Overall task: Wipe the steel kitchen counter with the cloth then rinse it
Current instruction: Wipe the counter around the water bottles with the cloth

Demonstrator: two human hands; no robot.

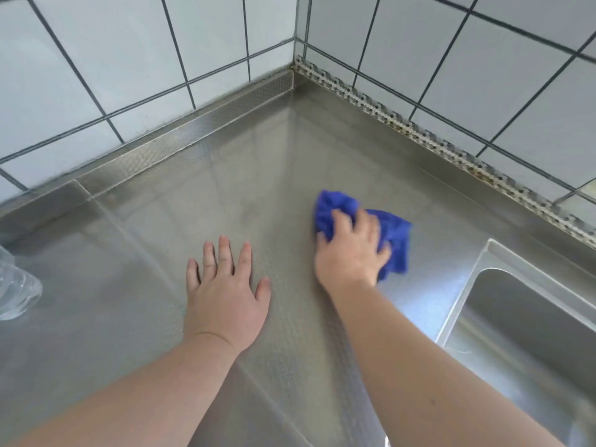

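The steel counter (251, 175) runs into a tiled corner. A bunched blue cloth (395, 235) lies on it under the right hand's (350, 253) fingers. The left hand (225, 298) rests flat beside, fingers spread. Well left of those fingers sits a clear plastic item (14, 285).

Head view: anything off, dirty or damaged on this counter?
Only the perforated metal strip along the right tiled wall: brownish grime or rust spots along it and in the corner. The steel counter itself shows no spill. Right hand holds the blue cloth.
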